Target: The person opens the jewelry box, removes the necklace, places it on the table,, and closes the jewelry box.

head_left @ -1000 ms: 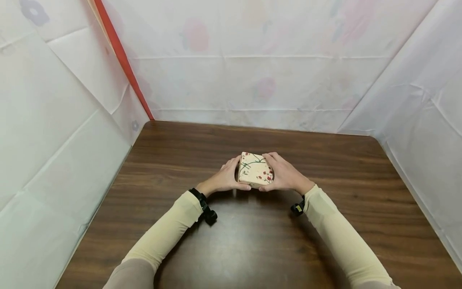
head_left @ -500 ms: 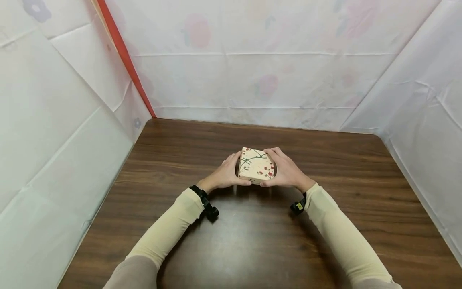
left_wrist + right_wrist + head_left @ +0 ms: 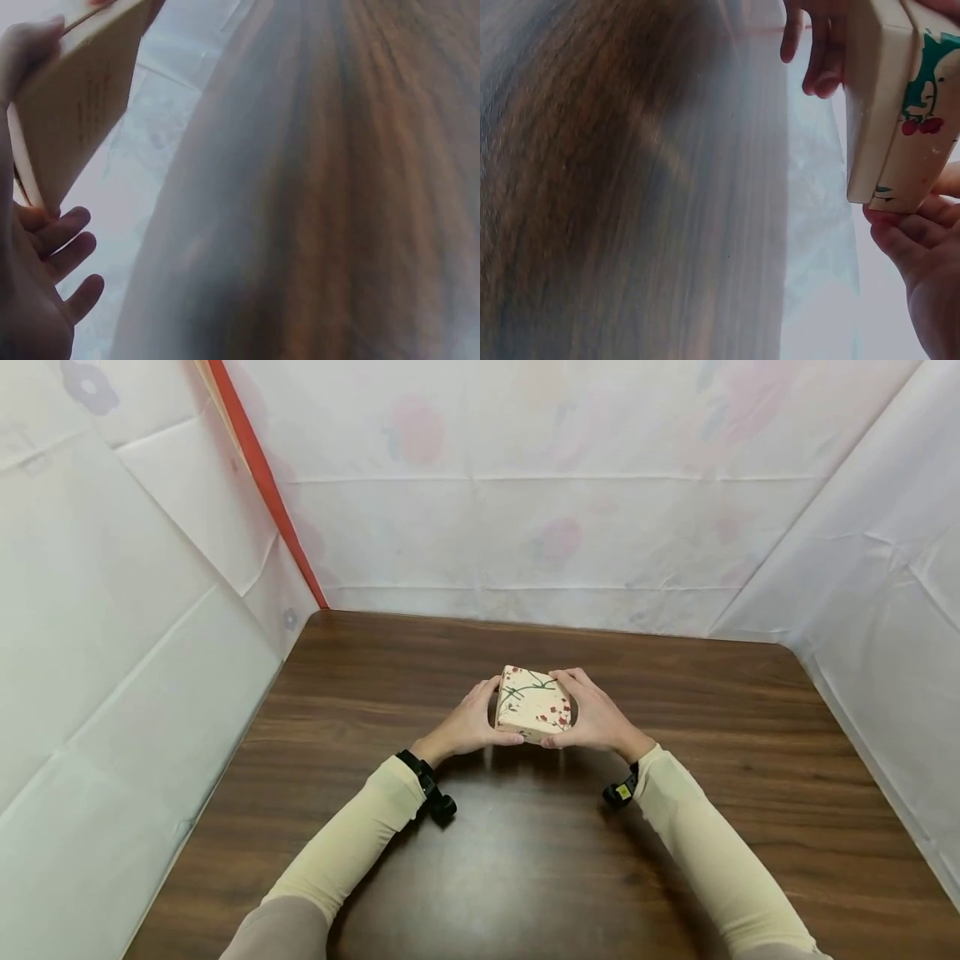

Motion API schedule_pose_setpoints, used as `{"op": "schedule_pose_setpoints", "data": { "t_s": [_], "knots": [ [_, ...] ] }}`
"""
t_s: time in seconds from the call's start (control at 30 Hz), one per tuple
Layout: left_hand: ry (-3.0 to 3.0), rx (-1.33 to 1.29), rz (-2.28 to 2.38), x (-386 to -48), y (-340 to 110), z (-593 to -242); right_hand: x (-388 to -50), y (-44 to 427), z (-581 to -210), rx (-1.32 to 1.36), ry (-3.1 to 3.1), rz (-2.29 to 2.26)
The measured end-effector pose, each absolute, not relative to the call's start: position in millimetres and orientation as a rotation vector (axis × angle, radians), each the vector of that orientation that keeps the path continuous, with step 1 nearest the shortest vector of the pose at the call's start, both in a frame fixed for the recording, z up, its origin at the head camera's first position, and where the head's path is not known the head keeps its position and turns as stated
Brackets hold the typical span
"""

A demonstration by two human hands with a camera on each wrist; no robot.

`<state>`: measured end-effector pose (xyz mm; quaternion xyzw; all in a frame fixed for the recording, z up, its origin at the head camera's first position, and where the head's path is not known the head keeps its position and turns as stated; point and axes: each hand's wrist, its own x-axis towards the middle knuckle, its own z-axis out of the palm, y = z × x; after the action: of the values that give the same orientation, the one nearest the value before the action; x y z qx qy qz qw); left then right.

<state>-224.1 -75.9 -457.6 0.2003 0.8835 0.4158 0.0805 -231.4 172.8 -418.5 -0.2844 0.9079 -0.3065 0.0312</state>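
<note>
Both hands hold a small cream box point(image 3: 534, 702) with green branches and red blossoms on its top. My left hand point(image 3: 468, 722) grips its left side, thumb at the near edge and fingertips at the far edge. On the right side, my right hand point(image 3: 596, 714) grips it in much the same way. Faint print marks the plain face of the box point(image 3: 82, 97) in the left wrist view, where several fingers stand free of it. A seam like a lid's edge runs along the box point(image 3: 889, 112) in the right wrist view. The box appears raised off the table.
A dark wood-grain table point(image 3: 480, 860) lies beneath the hands. White sheeting point(image 3: 510, 527) with faded flowers stands along its back and sides. A red strip point(image 3: 262, 477) runs down the back left corner. Black wrist cameras point(image 3: 442, 810) sit on both wrists.
Over the first half second, both hands and the box rose slightly or moved a little away from me. Since then they have barely moved, and the grips look the same. The view shifted slightly.
</note>
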Motion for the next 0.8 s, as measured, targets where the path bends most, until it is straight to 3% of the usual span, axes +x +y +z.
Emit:
{"op": "schedule_pose_setpoints", "data": {
  "t_s": [0.8],
  "knots": [
    [2.666, 0.632, 1.223, -223, -80, -463, -229, 170, -414, -0.869, 2.788, -0.901]
  ]
}}
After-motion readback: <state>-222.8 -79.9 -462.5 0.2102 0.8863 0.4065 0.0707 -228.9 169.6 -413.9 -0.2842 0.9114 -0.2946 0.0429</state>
